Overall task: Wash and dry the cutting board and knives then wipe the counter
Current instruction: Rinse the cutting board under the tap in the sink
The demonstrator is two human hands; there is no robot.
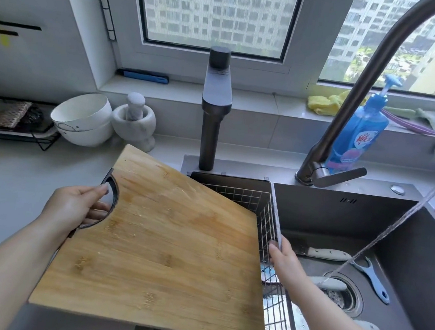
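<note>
Bamboo cutting board [162,241] held level over the sink's [412,274] left edge: left hand [72,208] fingers hooked through its handle cutout, right hand [283,261] clasping its right edge. Knives [327,254] lie on the sink floor beyond; faucet [371,81] running.

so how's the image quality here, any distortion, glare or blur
Head view: wide-angle bending curves the window frame and stretches the forearms at the bottom edge. Daylight through the window is bright but not blown out. The board is sharp with soft, faint shadows. The water stream is streaked, and the sink stays darker.
</note>
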